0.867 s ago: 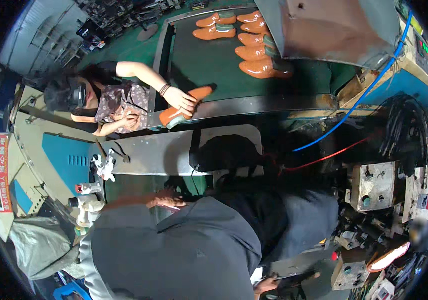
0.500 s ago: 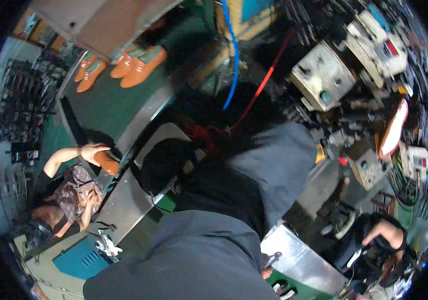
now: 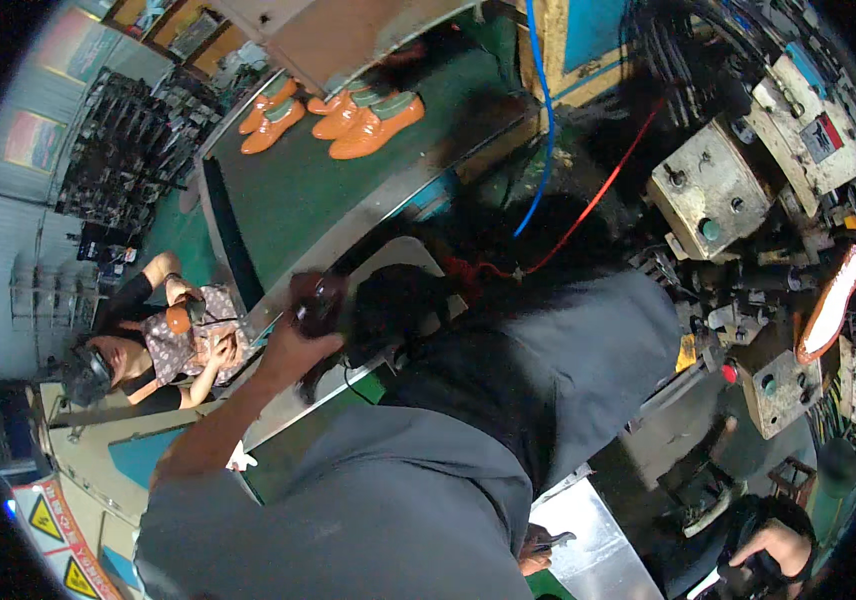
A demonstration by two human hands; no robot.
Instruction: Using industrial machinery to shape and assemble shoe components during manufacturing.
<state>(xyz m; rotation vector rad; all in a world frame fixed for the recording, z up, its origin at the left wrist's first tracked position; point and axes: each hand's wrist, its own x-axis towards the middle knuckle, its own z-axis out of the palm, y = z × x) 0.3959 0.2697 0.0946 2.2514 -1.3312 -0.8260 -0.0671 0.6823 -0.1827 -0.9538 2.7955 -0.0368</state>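
My left hand [image 3: 298, 350] reaches out over the metal edge of the bench, its fingers closed on a glossy dark reddish-brown thing [image 3: 318, 300]. Blur and shadow leave its kind unclear. Low in the picture, my right hand [image 3: 533, 552] is partly covered by my grey sleeve. It grips a small dark metal hand tool [image 3: 556, 540], whose tip points over a shiny metal plate [image 3: 603, 545]; I cannot tell its exact kind. Several glossy orange shoes [image 3: 378, 128] sit on the green bench surface [image 3: 318, 200] beyond my left hand.
A co-worker [image 3: 193, 335] at the left holds an orange shoe [image 3: 179, 318]. Another person [image 3: 768, 550] works at lower right. Grey machine control boxes [image 3: 713, 190] stand at right, near an upright shoe with a pale sole [image 3: 833, 300]. A blue hose [image 3: 546, 120] and a red hose [image 3: 613, 180] hang ahead.
My left arm has come into view, with the reddish-brown thing in its hand. The co-worker's shoe has moved back toward their body. The whole view has shifted, and my right hand shows more.
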